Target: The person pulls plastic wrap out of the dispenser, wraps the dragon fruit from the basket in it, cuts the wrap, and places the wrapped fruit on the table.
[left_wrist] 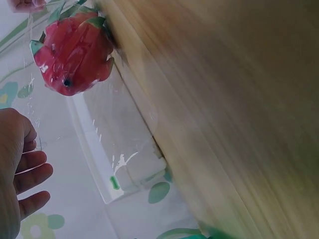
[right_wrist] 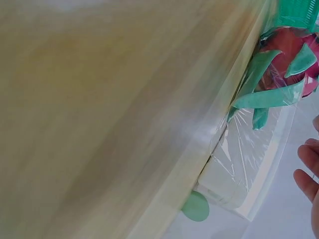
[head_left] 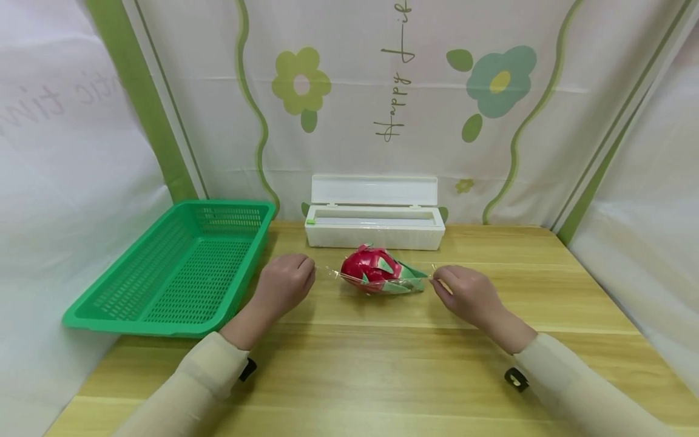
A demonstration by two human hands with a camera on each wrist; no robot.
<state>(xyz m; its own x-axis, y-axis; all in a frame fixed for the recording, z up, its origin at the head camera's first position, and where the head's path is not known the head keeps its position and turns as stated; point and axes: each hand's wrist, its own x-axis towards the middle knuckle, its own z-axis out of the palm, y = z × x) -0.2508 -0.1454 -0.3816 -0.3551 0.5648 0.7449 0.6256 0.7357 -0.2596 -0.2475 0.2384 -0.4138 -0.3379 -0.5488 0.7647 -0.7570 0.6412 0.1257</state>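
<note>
A red dragon fruit (head_left: pixel 367 267) with green scales lies on the table between both hands. Clear plastic film (head_left: pixel 334 274) stretches across in front of it, its edge drawn taut from side to side. My left hand (head_left: pixel 284 282) pinches the film's left end between thumb and forefinger; in the left wrist view its other fingers (left_wrist: pixel 33 180) are loosely bent. At the opposite end, my right hand (head_left: pixel 471 292) pinches the film by its fingertips. Creases fan out through the film (right_wrist: pixel 240 144) in the right wrist view. How much film lies beneath the fruit is hard to see.
Behind the fruit stands a long white film dispenser box (head_left: pixel 375 238), its lid (head_left: pixel 374 190) raised and a small green piece (head_left: pixel 310 222) at its left end. A green plastic basket (head_left: pixel 218 325) sits at the left. Patterned curtains (head_left: pixel 355 145) border the wooden table (head_left: pixel 371 376).
</note>
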